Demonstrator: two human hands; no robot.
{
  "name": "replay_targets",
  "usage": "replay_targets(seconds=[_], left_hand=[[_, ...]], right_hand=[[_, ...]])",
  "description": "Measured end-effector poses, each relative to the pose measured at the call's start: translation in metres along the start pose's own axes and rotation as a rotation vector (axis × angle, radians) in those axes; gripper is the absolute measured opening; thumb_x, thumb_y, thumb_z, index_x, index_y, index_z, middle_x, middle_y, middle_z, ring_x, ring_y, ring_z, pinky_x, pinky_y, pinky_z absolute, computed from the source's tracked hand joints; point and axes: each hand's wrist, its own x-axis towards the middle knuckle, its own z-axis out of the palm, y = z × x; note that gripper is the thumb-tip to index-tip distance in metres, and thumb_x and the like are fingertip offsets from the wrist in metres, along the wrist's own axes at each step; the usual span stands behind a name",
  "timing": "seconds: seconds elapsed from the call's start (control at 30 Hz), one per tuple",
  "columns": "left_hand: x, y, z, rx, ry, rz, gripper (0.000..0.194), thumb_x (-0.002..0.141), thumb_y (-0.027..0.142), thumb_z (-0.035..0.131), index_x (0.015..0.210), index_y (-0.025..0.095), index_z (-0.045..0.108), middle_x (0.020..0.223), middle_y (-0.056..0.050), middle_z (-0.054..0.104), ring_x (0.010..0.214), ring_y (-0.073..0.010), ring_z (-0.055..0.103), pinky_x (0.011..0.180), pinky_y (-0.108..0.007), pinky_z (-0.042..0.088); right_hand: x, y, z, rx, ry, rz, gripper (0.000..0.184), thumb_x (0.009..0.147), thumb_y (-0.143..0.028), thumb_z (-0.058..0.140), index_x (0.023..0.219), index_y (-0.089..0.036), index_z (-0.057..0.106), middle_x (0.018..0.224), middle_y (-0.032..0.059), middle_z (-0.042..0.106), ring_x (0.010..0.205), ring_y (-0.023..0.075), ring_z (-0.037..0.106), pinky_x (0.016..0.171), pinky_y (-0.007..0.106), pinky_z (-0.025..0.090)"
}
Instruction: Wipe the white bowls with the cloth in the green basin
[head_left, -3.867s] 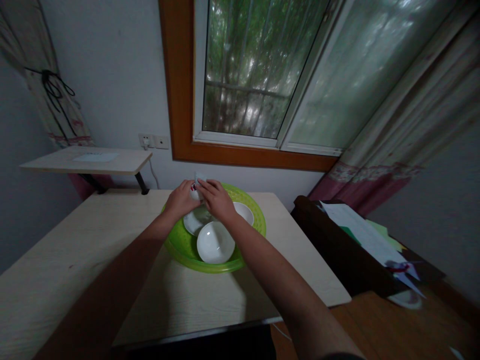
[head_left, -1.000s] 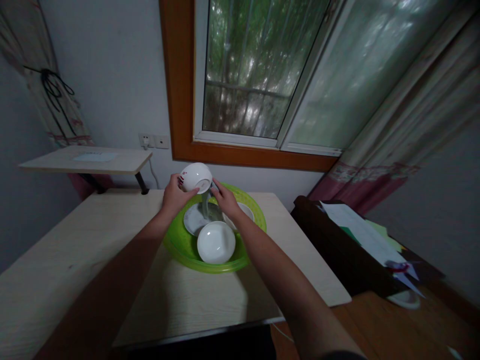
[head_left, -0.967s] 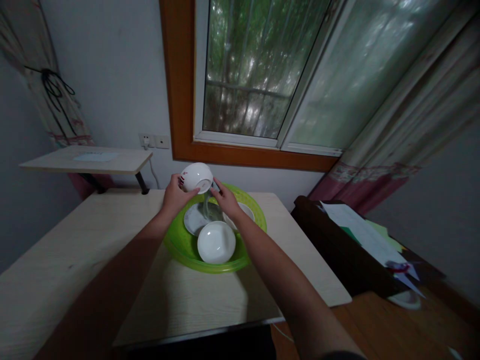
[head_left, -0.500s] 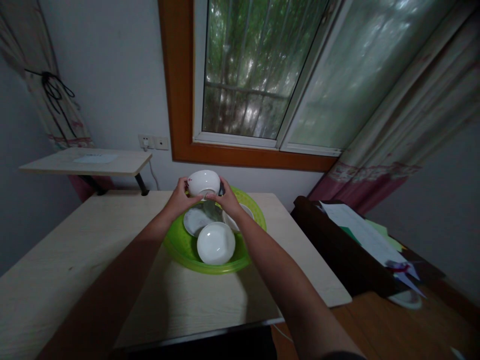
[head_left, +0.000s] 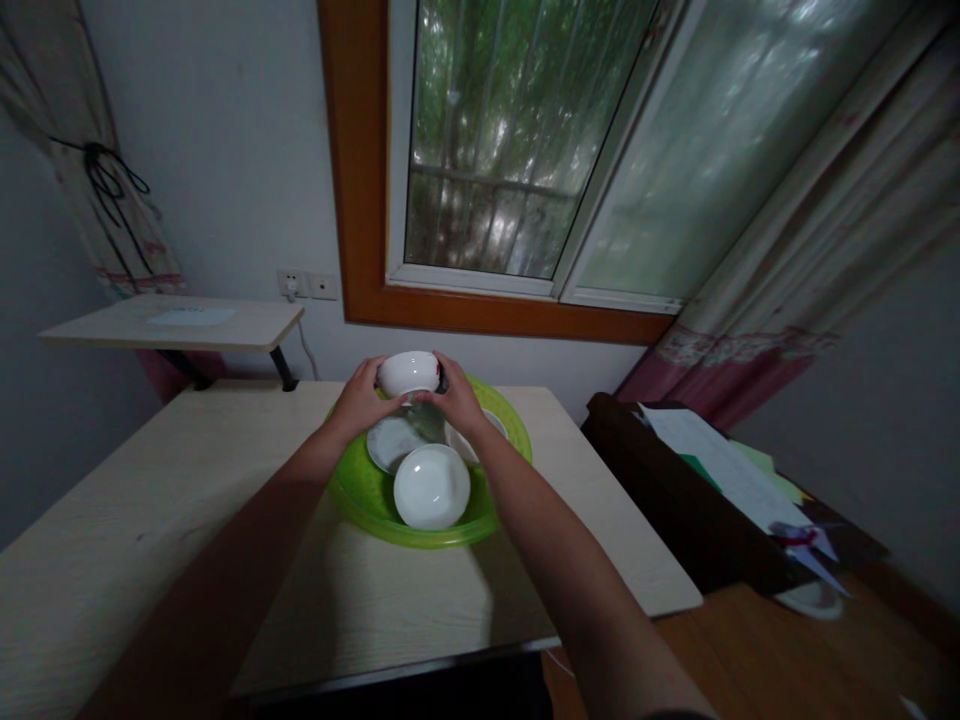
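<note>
A white bowl (head_left: 409,374) with a small red mark on its side is held over the far part of a green basin (head_left: 360,508), its outer side toward me. My left hand (head_left: 362,398) grips the bowl's left side, thumb along the bottom. On the right side my right hand (head_left: 456,396) is closed on the same bowl; a pale, cloth-like piece (head_left: 421,418) seems to hang beneath, partly hidden. Inside the basin lie a white bowl (head_left: 432,487) nearest me, a shallow whitish dish (head_left: 391,443) behind it, and another white bowl (head_left: 491,424) partly covered by my right wrist.
The basin stands on a light wooden table (head_left: 600,520). A small raised shelf (head_left: 180,322) with a paper sheet is at the back left. Right of the table is a dark piece of furniture (head_left: 675,490) with papers (head_left: 720,465) on it. The window wall rises behind.
The held bowl was tilted left above the basin a second ago; it has turned more level and moved slightly right and lower, the red mark now on its right. The dishes in the basin stay put.
</note>
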Motion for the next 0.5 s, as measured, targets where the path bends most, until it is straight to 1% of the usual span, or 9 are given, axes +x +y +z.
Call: replay_targets(seconds=[0.1, 0.2, 0.3, 0.4, 0.43, 0.5], left_hand=[[0.0, 0.001, -0.001, 0.026, 0.035, -0.025, 0.068, 0.066, 0.034, 0.079, 0.127, 0.021, 0.051, 0.129, -0.012, 0.059, 0.121, -0.0264, 0.058, 0.099, -0.04, 0.05], [0.001, 0.002, -0.002, 0.068, 0.053, -0.058, 0.069, 0.065, 0.038, 0.08, 0.125, 0.019, 0.051, 0.127, -0.013, 0.06, 0.119, -0.028, 0.059, 0.1, -0.041, 0.049], [0.002, 0.004, -0.004, 0.088, 0.065, -0.094, 0.07, 0.065, 0.042, 0.08, 0.124, 0.019, 0.051, 0.124, -0.014, 0.062, 0.114, -0.0284, 0.062, 0.096, -0.041, 0.051], [0.003, 0.006, -0.004, 0.099, 0.083, -0.151, 0.069, 0.064, 0.043, 0.08, 0.122, 0.019, 0.051, 0.12, -0.013, 0.064, 0.108, -0.0283, 0.064, 0.092, -0.04, 0.052], [0.003, 0.007, -0.005, 0.103, 0.09, -0.173, 0.068, 0.064, 0.044, 0.08, 0.121, 0.019, 0.052, 0.119, -0.013, 0.065, 0.107, -0.0284, 0.065, 0.09, -0.04, 0.052], [0.003, 0.008, -0.005, 0.11, 0.106, -0.215, 0.067, 0.064, 0.045, 0.08, 0.119, 0.02, 0.052, 0.117, -0.013, 0.066, 0.104, -0.0284, 0.066, 0.088, -0.04, 0.053]], right_hand=[[0.0, -0.004, -0.001, -0.005, 0.009, 0.069, 0.092, 0.068, -0.032, 0.086, 0.148, -0.015, 0.044, 0.148, 0.0177, 0.051, 0.135, 0.03, 0.051, 0.116, 0.046, 0.037], [-0.002, -0.01, -0.004, -0.008, 0.017, 0.093, 0.085, 0.075, -0.034, 0.081, 0.149, -0.018, 0.044, 0.151, 0.0145, 0.05, 0.136, 0.0287, 0.052, 0.116, 0.045, 0.039], [-0.004, -0.014, -0.005, -0.025, 0.015, 0.029, 0.071, 0.083, -0.03, 0.072, 0.148, -0.02, 0.046, 0.147, 0.0114, 0.055, 0.133, 0.0263, 0.056, 0.114, 0.043, 0.043], [-0.006, -0.017, -0.005, -0.054, 0.001, -0.085, 0.057, 0.09, -0.02, 0.058, 0.147, -0.021, 0.049, 0.147, 0.0082, 0.056, 0.133, 0.0224, 0.056, 0.114, 0.04, 0.042], [-0.007, -0.018, -0.004, -0.074, -0.01, -0.126, 0.057, 0.091, -0.015, 0.053, 0.147, -0.022, 0.049, 0.148, 0.0066, 0.054, 0.135, 0.021, 0.055, 0.116, 0.04, 0.041], [-0.008, -0.023, -0.002, -0.135, -0.045, -0.206, 0.061, 0.089, -0.008, 0.047, 0.148, -0.026, 0.048, 0.153, 0.0027, 0.049, 0.139, 0.0188, 0.05, 0.119, 0.04, 0.037]])
